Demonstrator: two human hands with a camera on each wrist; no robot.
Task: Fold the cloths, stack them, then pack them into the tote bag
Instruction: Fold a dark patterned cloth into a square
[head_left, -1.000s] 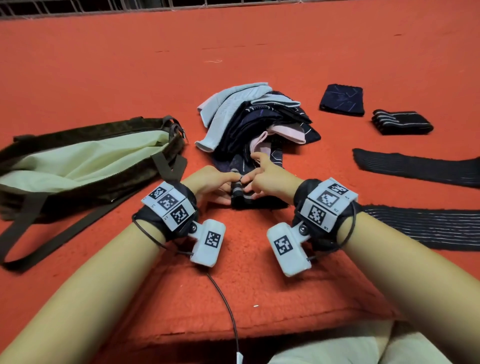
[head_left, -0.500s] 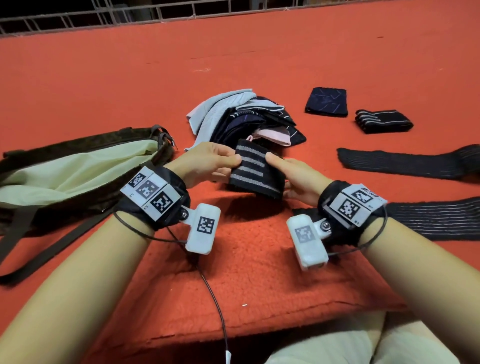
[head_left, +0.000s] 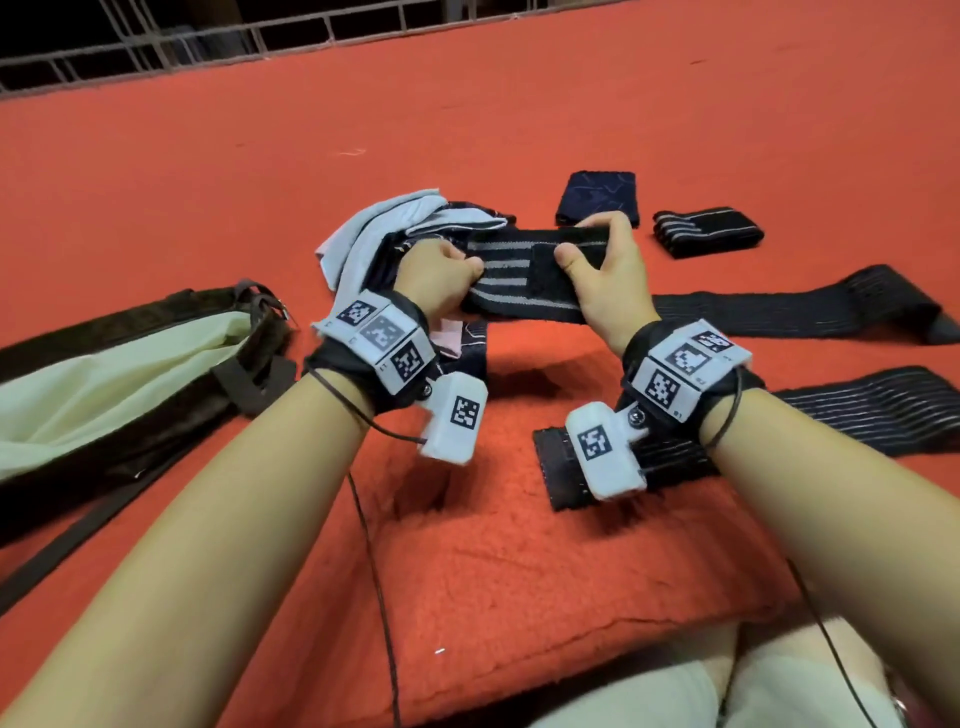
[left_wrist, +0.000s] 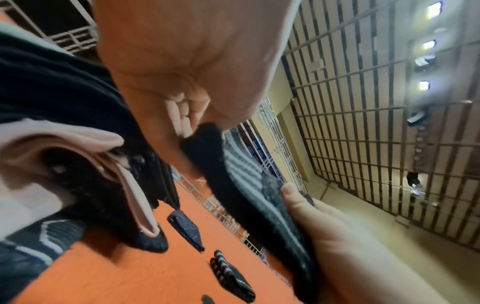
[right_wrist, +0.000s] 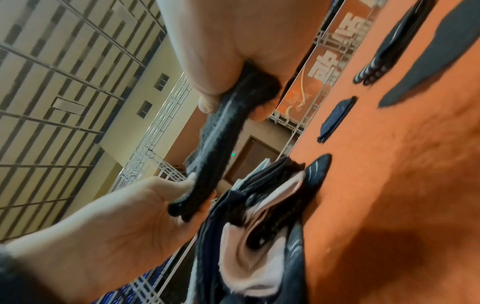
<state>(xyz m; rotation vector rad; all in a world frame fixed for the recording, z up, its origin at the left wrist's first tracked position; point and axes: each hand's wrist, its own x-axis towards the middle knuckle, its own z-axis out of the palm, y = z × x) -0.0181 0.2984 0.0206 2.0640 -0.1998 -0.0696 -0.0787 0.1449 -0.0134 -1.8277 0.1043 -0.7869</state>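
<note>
You are pinching the black grey-striped knit cloth (head_left: 524, 278) mid-frame, left hand (head_left: 434, 278) and right hand (head_left: 605, 270) gripping opposite ends; be keeping edges aligned, tension even, while folding.

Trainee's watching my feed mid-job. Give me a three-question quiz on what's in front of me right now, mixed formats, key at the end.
1. True or false: both hands grip the same black striped cloth.
2. Multiple choice: the tote bag lies (a) by the left hand, (b) by the right hand, (c) under the unfolded cloth pile.
3. Fill in: beyond the right hand lie ___ separate folded cloths, one navy and one striped.

Key: 1 true; 2 a; 3 two.
</note>
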